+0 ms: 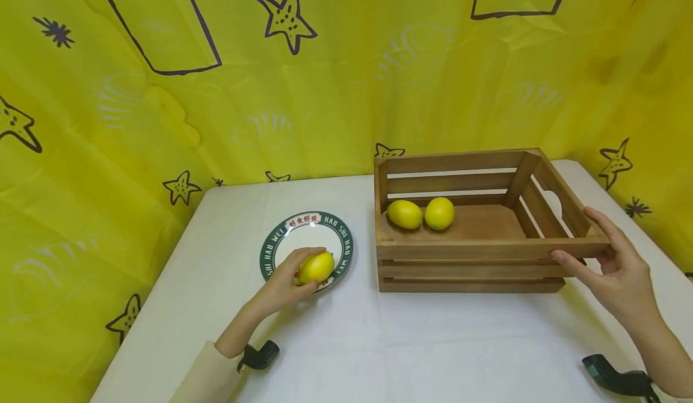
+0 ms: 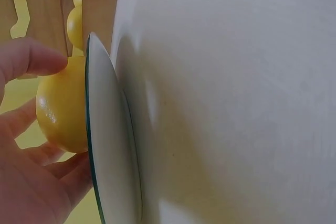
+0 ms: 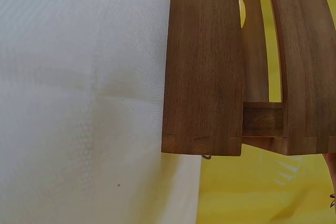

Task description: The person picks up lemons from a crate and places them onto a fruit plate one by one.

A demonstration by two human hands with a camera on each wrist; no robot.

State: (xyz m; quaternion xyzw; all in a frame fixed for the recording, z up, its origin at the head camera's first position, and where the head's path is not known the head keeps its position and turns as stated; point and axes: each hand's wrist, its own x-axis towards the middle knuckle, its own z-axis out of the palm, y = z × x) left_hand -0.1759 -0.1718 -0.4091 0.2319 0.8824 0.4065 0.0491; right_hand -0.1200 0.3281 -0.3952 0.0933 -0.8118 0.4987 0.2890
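Curling my left grip (image 1: 287,279) round the lemon (image 1: 316,267) on the plate (image 1: 344,243), I pinch the crate's (image 1: 487,249) near corner with my right grip (image 1: 614,270); two lemons (image 1: 422,213) lie inside.

The only readable writing is on the plate (image 1: 269,248), left of centre in the head view. Its dark green rim carries white capital letters running round the band: "HAO WEI" can be made out on the left arc and "HAO SHI HAO WEI" on the upper right arc. At the top of the rim a small white panel bears red Chinese characters, seemingly "好食好味". The lower rim lettering is hidden.
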